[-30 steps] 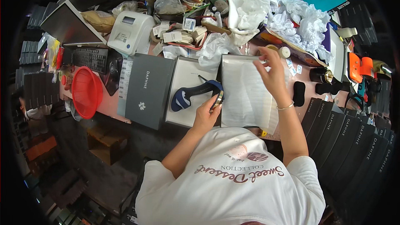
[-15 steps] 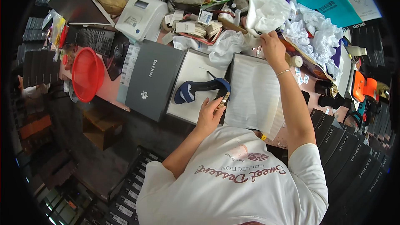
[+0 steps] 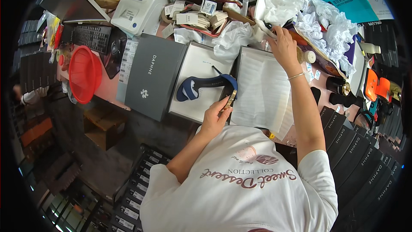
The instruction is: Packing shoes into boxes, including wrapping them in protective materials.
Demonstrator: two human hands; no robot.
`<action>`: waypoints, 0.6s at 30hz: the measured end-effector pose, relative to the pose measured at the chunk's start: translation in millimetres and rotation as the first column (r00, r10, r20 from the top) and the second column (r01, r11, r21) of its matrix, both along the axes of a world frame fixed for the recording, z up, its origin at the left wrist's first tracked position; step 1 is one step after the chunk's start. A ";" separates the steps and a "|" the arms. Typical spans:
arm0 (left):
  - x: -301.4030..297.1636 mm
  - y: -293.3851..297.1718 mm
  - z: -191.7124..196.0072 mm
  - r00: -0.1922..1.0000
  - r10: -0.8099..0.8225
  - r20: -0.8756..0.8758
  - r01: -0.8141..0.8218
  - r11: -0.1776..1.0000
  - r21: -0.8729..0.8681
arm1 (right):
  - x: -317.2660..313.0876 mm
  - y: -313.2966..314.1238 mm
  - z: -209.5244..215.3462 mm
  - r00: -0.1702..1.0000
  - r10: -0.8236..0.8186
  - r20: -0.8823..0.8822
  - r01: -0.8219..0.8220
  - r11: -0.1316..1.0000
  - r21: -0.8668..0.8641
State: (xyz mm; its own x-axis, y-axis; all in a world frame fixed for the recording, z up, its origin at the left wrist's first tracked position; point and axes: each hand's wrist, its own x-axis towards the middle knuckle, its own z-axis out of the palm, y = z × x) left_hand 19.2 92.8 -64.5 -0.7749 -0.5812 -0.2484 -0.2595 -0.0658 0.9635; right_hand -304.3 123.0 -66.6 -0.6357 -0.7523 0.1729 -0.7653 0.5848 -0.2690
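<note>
A navy high-heeled sandal (image 3: 205, 81) lies on its side over a pale-lined shoe box (image 3: 186, 108). My left hand (image 3: 216, 117) is closed on the gold-coloured band at the sandal's near right end. Further off to the right, my right hand (image 3: 284, 50) reaches to the end of a white cloth (image 3: 260, 32); its fingers are pressed together on that end. White tissue paper (image 3: 262, 92) is spread just right of the sandal. A dark grey box lid (image 3: 150, 60) stands against the box's left side.
Behind lie a white label printer (image 3: 139, 10), a stack of tags (image 3: 210, 21) and crumpled white paper (image 3: 330, 30). A red basin (image 3: 83, 75) and keyboard (image 3: 90, 38) are at left. Stacked dark shoe boxes (image 3: 352, 146) rise at right; an open carton (image 3: 103, 126) sits below left.
The view has shifted slightly, so the table's things appear a little further left and up. Both hands stay near the same places, the left on the sandal, the right at the white cloth.
</note>
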 end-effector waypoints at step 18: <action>-3.0 -2.5 4.5 0.999 -0.032 0.006 0.032 0.999 0.021 | 28.0 -17.3 108.9 0.649 0.473 0.595 0.074 0.740 -0.669</action>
State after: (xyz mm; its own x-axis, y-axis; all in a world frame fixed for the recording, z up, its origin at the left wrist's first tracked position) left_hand 16.2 90.2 -60.0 -0.7912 -0.5511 -0.2652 -0.2682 -0.0771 0.9603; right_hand -276.3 105.7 42.3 -0.5993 -0.7746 0.2020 -0.2502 -0.0585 -0.9664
